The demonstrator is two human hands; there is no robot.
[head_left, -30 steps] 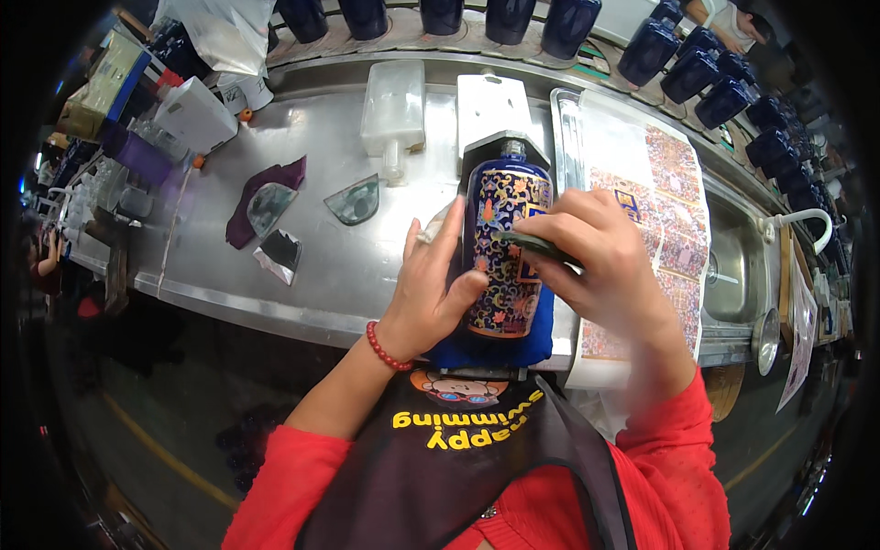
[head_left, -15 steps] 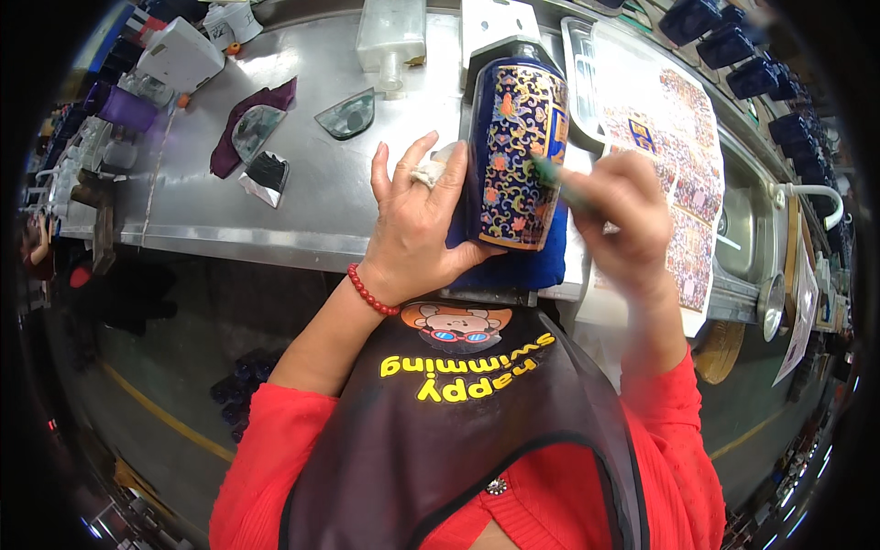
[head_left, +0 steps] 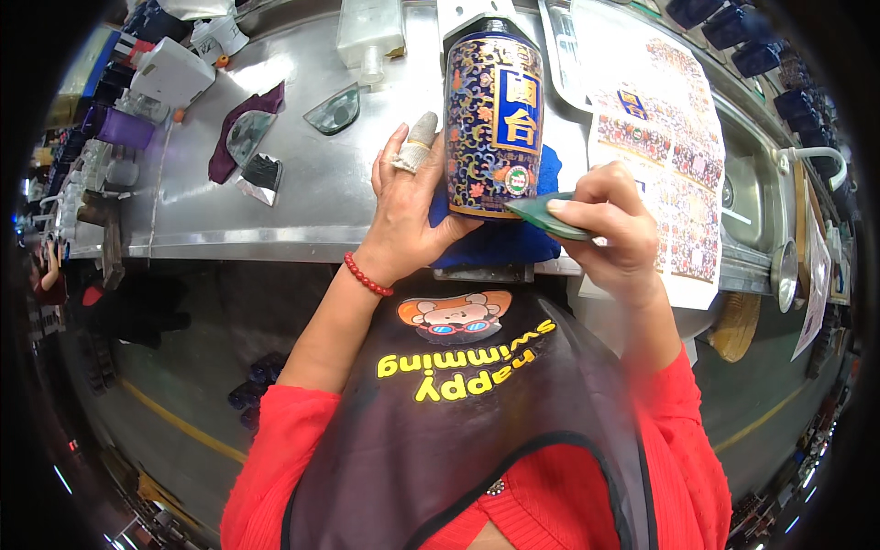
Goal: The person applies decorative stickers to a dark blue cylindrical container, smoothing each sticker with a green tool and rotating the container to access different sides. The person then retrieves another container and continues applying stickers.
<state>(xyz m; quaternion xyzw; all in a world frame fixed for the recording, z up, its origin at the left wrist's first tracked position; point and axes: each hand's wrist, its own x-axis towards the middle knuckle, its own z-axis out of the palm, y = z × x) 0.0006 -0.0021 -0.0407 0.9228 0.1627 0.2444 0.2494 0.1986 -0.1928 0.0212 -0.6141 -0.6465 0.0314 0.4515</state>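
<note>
A dark blue bottle, wrapped in a colourful floral film with a blue and gold panel facing up, lies on a folded blue cloth. My left hand holds it from the left, thumb at its base and fingers along its side. Pale covers sit on some of those fingers, and a red bead bracelet circles the wrist. Between the thumb and fingers of my right hand is a flat green scraper. Its tip touches the bottle's lower right edge, near a small round emblem.
On the metal bench lie a dark glassy scraper and a purple cloth with another scraper on it. A clear bottle lies behind. Printed film sheets spread at right, beside a sink with a white tap.
The bottle has turned, so its blue and gold panel now faces up instead of lying at the right edge. The scraper has moved from the bottle's right side down to its lower corner.
</note>
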